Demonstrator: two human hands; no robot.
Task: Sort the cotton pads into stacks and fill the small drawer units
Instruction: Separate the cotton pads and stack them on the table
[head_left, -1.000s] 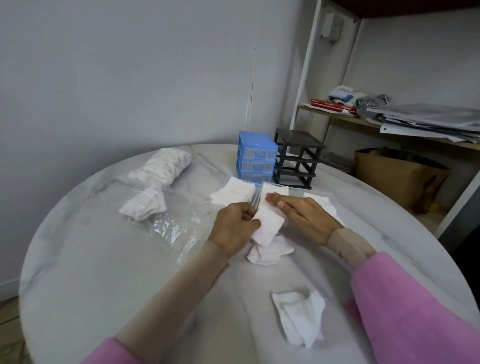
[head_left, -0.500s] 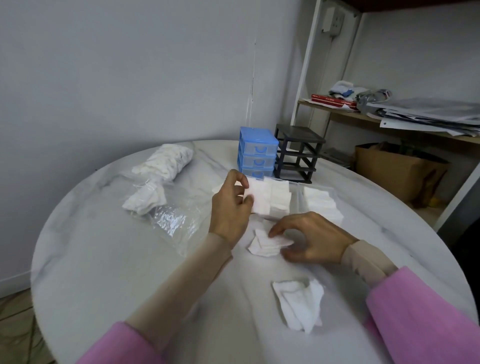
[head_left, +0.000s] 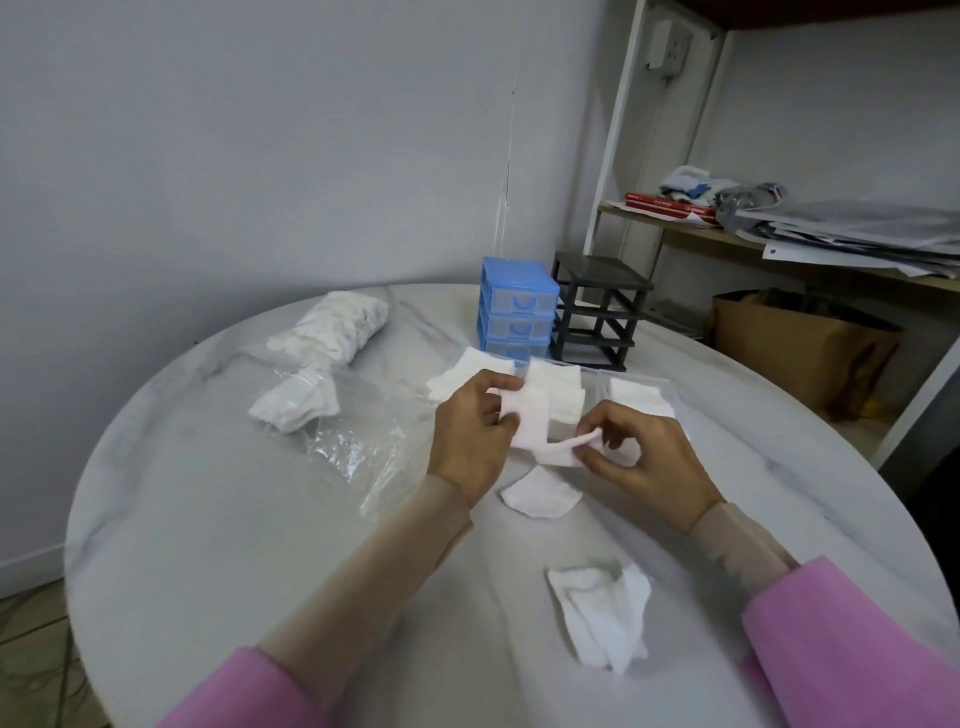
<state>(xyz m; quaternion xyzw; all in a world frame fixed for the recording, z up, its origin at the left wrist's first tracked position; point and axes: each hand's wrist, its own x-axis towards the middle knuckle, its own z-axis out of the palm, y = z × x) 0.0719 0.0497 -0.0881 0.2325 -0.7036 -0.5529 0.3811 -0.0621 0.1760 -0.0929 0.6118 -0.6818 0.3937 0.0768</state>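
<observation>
My left hand (head_left: 475, 434) grips a small stack of white cotton pads (head_left: 530, 421) above the middle of the table. My right hand (head_left: 641, 460) pinches a single bent pad (head_left: 563, 451) against the stack's lower edge. Below them a loose pad (head_left: 540, 499) lies on the marble table (head_left: 234, 519). Square pad stacks (head_left: 561, 387) sit in clear trays behind my hands. A blue three-drawer unit (head_left: 517, 312) and an empty black drawer frame (head_left: 597, 312) stand at the far side. A crumpled pile of pads (head_left: 605, 618) lies near me.
Clear plastic bags (head_left: 353, 431) lie at the left, one holding a bundle of round pads (head_left: 337, 325), another a few square pads (head_left: 293, 405). A white shelf (head_left: 779, 228) with papers and a brown bag (head_left: 800, 348) stand to the right beyond the table.
My right hand lifted one pad off the table pile and brought it up to the stack in my left hand. The left hand lowered slightly toward it.
</observation>
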